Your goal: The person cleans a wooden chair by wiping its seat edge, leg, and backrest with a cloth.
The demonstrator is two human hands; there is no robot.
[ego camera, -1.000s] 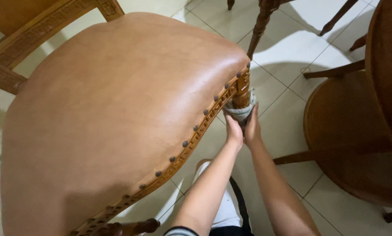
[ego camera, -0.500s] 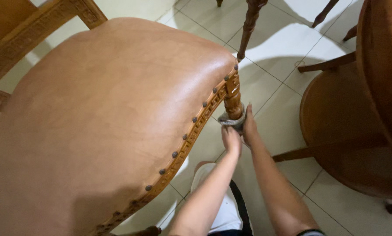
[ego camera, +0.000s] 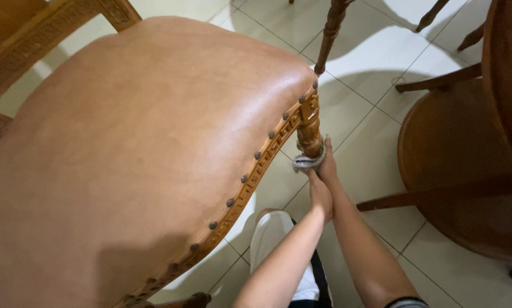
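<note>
A wooden chair with a tan leather seat (ego camera: 147,137) and brass studs fills the left of the view. Its carved front leg (ego camera: 309,125) stands on the tiled floor. A grey cloth (ego camera: 308,162) is wrapped around that leg low down. My right hand (ego camera: 328,164) grips the cloth against the leg from the right. My left hand (ego camera: 321,195) lies just below and beside it, fingers curled, touching the cloth's lower end. Both forearms reach up from the bottom of the view.
A round wooden table base (ego camera: 461,165) with a spoke (ego camera: 404,199) sits at the right. Another carved chair leg (ego camera: 331,31) stands behind. White floor tiles (ego camera: 375,63) lie all around. My knee in white fabric (ego camera: 276,239) is below the hands.
Both hands have slid down the carved leg with the cloth, from just under the seat corner to lower on the leg. The left hand now sits lower than the right.
</note>
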